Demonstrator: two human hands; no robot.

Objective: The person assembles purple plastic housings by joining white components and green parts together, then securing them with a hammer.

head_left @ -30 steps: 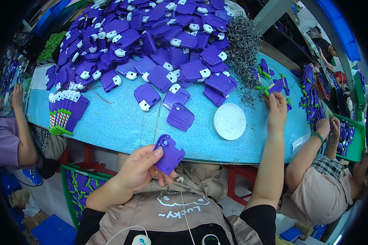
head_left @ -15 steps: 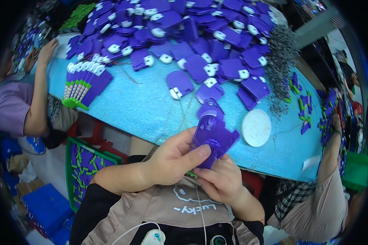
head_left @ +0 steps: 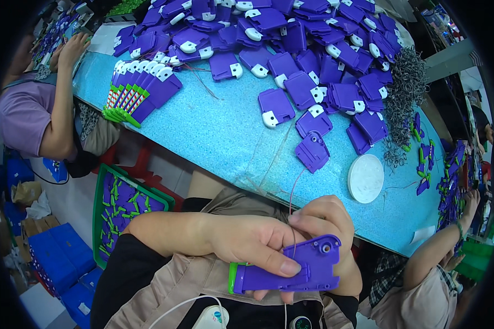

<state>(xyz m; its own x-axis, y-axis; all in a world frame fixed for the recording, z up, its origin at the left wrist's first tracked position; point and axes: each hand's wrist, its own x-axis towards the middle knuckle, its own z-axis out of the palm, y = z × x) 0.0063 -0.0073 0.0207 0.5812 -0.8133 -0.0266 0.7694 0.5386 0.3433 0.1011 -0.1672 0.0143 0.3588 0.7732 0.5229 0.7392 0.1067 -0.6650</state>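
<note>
My left hand is closed round a purple plastic shell, thumb on top and fingertips showing underneath. The shell lies sideways, with a bright green end at its left and a round post with a hole at its right. A thin cord runs from the table edge across the shell. Beside the shell's upper right, my right hand is curled, thumb and finger pinching the cord; its other fingers are partly hidden. On the table ahead lies a purple piece with a round boss.
Purple-and-white cases heap across the blue table. A fan of assembled purple-green pieces lies left, a white disc and metal rings right. A green crate stands below left. People sit at both sides.
The shell has been turned from upright to sideways and lowered toward me. My right hand has moved from below it to its upper right, onto the cord. The whole view has shifted.
</note>
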